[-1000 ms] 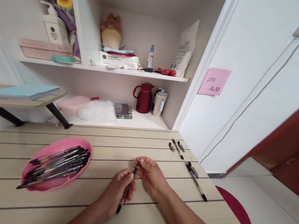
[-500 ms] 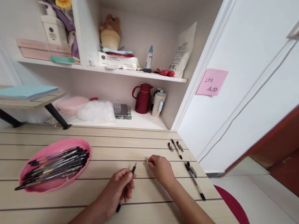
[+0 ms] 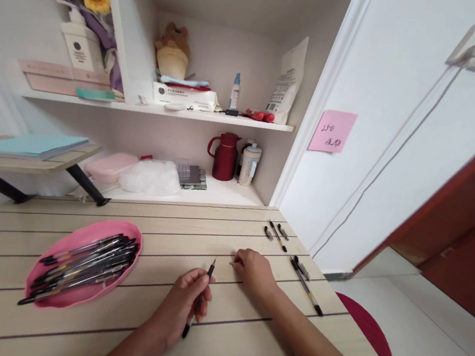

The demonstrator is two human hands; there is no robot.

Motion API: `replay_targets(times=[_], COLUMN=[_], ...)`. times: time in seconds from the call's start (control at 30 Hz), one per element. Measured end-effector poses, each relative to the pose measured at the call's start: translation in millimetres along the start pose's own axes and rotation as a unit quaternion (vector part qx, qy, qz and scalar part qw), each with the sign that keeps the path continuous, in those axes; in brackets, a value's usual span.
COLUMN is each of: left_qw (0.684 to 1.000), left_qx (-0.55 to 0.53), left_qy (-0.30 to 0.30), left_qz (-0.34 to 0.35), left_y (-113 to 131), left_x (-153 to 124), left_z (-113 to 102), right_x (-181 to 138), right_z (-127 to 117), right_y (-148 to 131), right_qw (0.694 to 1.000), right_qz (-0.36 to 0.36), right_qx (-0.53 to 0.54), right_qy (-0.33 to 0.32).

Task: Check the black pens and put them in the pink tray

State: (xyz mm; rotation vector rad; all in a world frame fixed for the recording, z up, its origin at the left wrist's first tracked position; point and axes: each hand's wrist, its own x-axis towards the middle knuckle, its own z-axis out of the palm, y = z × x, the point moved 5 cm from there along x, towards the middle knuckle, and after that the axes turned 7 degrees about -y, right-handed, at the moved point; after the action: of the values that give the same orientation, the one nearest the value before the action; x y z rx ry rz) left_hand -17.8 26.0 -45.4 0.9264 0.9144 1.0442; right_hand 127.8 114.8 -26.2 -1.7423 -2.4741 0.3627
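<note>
My left hand (image 3: 190,299) is closed around a black pen (image 3: 211,268), its bare point angled up and away from me and its dark end below my palm. Just above the table, right of the pen point, my right hand (image 3: 249,267) pinches something small. Only a thin greyish tip shows past those fingers; the rest is hidden. On the left, a pink basket (image 3: 139,245) holds a heap of pens (image 3: 92,267). To the right lie a short pen (image 3: 278,235) between two pen caps (image 3: 268,233), and a longer pen (image 3: 306,286) beside another cap (image 3: 303,267).
The slatted wooden table (image 3: 148,340) meets a white shelf unit (image 3: 171,113) at the back. A red jug (image 3: 225,156) and a pale cup (image 3: 250,165) stand on its lower level. At left, a small raised stand (image 3: 55,166) carries blue paper (image 3: 29,144).
The view has shifted slightly, moving the scene a little left. My right fingers have tilted a bit, and the small tip now points more to the left. The left hand still holds the pen.
</note>
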Motion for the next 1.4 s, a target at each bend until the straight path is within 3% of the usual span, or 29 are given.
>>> replay_targets(times=[0.5, 0.6, 0.73, 0.87, 1.4], left_qw=[1.0, 1.0, 1.0, 1.0, 0.999], left_qx=[-0.003, 0.0, 0.002, 0.001, -0.014], left_qy=[0.0, 0.0, 0.002, -0.001, 0.015], left_qz=[-0.001, 0.001, -0.002, -0.001, -0.025], left_y=[2, 3, 3, 3, 3], left_x=[1, 0, -1, 0, 1], left_z=[1, 2, 1, 1, 1], right_x=[-17, -12, 0, 12, 40], right_z=[0, -9, -28, -34, -30], right_y=[18, 36, 78, 107, 111], right_qw=[0.998, 0.999, 0.988, 0.975, 0.969], right_qz=[-0.046, -0.004, 0.137, 0.209, 0.234], right_qx=[-0.048, -0.033, -0.045, -0.06, -0.072], right_qy=[0.015, 0.015, 0.046, 0.045, 0.019])
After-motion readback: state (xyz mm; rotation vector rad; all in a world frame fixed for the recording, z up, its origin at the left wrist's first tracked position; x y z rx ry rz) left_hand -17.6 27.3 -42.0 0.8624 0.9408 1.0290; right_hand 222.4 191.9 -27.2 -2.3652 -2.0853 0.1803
